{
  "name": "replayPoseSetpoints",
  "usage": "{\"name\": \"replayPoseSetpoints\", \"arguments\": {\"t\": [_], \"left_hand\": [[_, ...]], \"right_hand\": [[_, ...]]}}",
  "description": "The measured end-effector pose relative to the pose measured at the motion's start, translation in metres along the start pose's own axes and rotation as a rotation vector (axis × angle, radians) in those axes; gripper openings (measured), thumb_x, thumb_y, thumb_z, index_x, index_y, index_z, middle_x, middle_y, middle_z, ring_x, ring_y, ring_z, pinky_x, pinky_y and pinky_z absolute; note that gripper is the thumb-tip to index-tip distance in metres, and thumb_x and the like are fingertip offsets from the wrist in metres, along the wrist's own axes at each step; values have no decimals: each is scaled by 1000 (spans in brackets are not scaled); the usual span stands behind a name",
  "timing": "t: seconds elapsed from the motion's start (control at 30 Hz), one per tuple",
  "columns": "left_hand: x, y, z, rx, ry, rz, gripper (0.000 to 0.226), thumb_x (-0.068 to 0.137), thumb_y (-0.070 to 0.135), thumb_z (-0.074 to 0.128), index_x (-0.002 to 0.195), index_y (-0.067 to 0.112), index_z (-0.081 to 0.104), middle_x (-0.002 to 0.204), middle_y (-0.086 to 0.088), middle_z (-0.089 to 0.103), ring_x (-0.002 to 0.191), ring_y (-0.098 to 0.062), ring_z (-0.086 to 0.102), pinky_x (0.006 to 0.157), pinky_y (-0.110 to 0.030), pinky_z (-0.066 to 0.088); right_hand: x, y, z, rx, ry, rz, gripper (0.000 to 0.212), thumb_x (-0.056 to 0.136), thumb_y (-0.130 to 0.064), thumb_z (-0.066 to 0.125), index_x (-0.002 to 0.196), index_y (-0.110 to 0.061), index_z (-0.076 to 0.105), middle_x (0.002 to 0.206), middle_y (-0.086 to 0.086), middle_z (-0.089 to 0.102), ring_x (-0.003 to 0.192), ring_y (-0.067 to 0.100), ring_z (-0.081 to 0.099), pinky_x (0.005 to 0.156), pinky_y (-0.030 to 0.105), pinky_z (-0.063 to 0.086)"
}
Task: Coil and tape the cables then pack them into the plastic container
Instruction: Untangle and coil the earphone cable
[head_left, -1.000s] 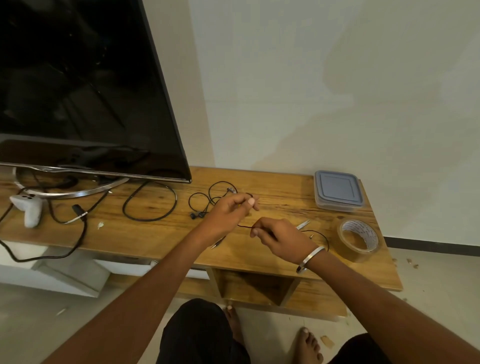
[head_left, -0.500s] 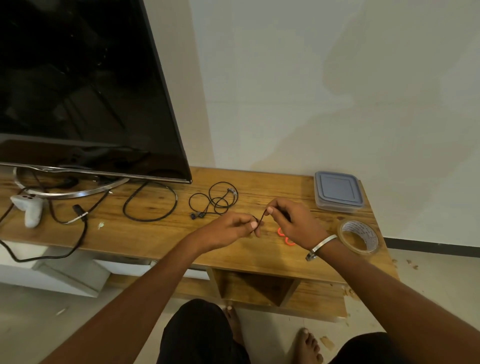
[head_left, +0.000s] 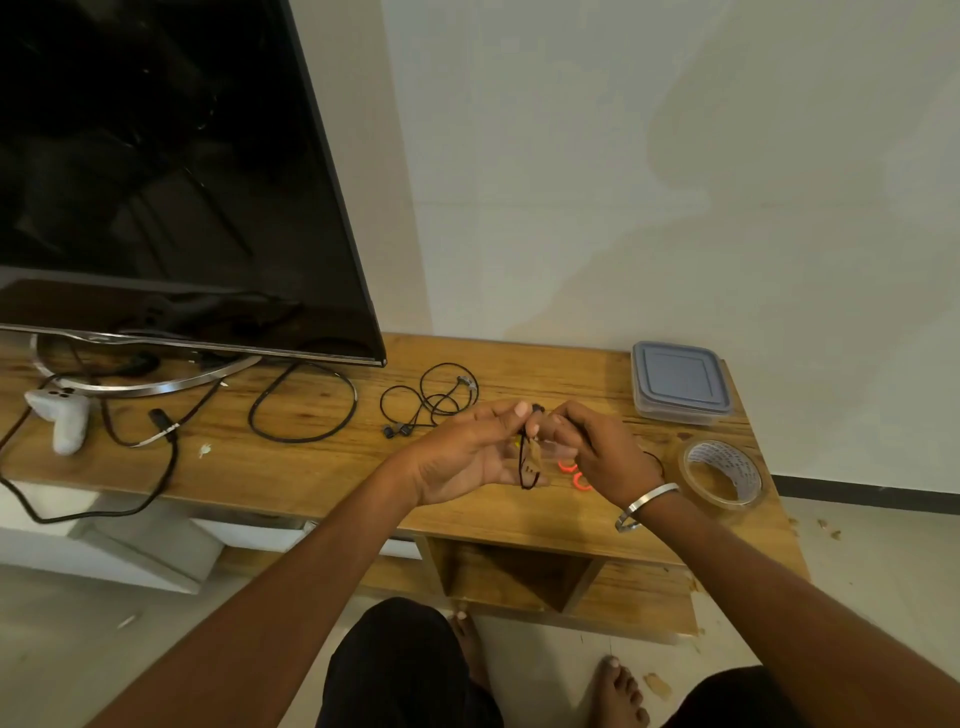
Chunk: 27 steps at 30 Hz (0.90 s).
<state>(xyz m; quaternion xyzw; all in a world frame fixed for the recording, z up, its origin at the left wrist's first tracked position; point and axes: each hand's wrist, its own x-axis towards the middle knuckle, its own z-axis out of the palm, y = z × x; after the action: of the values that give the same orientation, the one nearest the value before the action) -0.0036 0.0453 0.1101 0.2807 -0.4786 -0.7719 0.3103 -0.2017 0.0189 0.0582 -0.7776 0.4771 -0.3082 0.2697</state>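
step: coiling thin black cable (head_left: 524, 462) above the table (head_left: 311, 467) | left hand (head_left: 467, 457) pinches its loops | right hand (head_left: 597, 452) pinches the free end | advice: keep loops even and tight; tape roll (head_left: 722, 475) near, container (head_left: 678, 382) lidded

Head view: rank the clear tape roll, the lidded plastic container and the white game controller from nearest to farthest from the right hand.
1. Clear tape roll, just right of the right hand.
2. Lidded plastic container, behind it by the wall.
3. White game controller, far left, under the television.
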Motion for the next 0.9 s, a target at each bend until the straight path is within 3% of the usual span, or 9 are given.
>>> {"name": "replayPoseSetpoints", "arguments": {"t": [0.1, 0.23, 0.33, 0.53, 0.67, 0.7, 0.8, 0.9], "left_hand": [[3, 7, 6, -133, -12, 95, 24, 97, 30, 44, 84, 14, 55, 126, -25, 57, 133, -44, 45, 105, -68, 33], [9, 12, 10, -120, 117, 200, 22, 97, 29, 43, 90, 13, 56, 136, -23, 54, 132, -36, 49, 106, -65, 35], [12, 10, 8, -14, 235, 235, 22, 96, 30, 45, 88, 17, 61, 135, -16, 59, 132, -25, 51, 105, -53, 41], [10, 1, -3, 364, 402, 215, 30, 102, 28, 45, 82, 29, 67, 129, 5, 64, 125, -1, 53, 94, -29, 43], [6, -10, -18, 545, 404, 190, 23, 101, 21, 47, 92, 16, 68, 127, 4, 64, 126, 2, 51, 92, -12, 43], [5, -14, -23, 582, 401, 170, 22, 101, 23, 49, 93, 16, 68, 125, 5, 64, 126, 1, 51, 95, -14, 43], [2, -27, -38, 715, 392, 114, 20, 99, 33, 52, 91, 28, 71, 122, 9, 65, 124, -4, 53, 106, -40, 43], [0, -33, -41, 798, 377, 74, 19, 98, 35, 53, 92, 31, 71, 121, 4, 66, 121, -9, 56, 106, -48, 44]], "right_hand": [[-5, -2, 4, 14, -10, -8, 20, 95, -9, 48, 106, -17, 62, 79, -14, 63, 62, -5, 56, 57, 15, 38], [-9, -3, 13, 8, -93, 16, 18, 97, -17, 46, 87, -24, 60, 60, -14, 49, 55, 1, 48, 52, 18, 32], [-11, -6, 19, -5, -179, 6, 21, 98, -27, 44, 88, -22, 62, 58, -8, 50, 50, 7, 43, 53, 22, 34], [-10, -16, 21, -15, -237, -62, 21, 97, -29, 46, 88, -24, 65, 61, -4, 57, 51, 10, 46, 51, 19, 33], [-7, -19, 17, -4, -201, -43, 21, 96, -27, 48, 86, -23, 67, 55, -5, 52, 48, 10, 44, 49, 17, 29], [-7, -20, 16, 6, -190, -40, 21, 95, -28, 49, 86, -23, 67, 55, -4, 52, 48, 10, 43, 49, 18, 30], [-6, -20, 12, 24, -161, -34, 20, 95, -29, 51, 85, -23, 67, 56, 1, 54, 49, 13, 44, 50, 23, 32], [-4, -20, 9, 32, -143, -36, 18, 94, -28, 53, 86, -22, 68, 56, -5, 54, 50, 9, 44, 51, 22, 33]]}}
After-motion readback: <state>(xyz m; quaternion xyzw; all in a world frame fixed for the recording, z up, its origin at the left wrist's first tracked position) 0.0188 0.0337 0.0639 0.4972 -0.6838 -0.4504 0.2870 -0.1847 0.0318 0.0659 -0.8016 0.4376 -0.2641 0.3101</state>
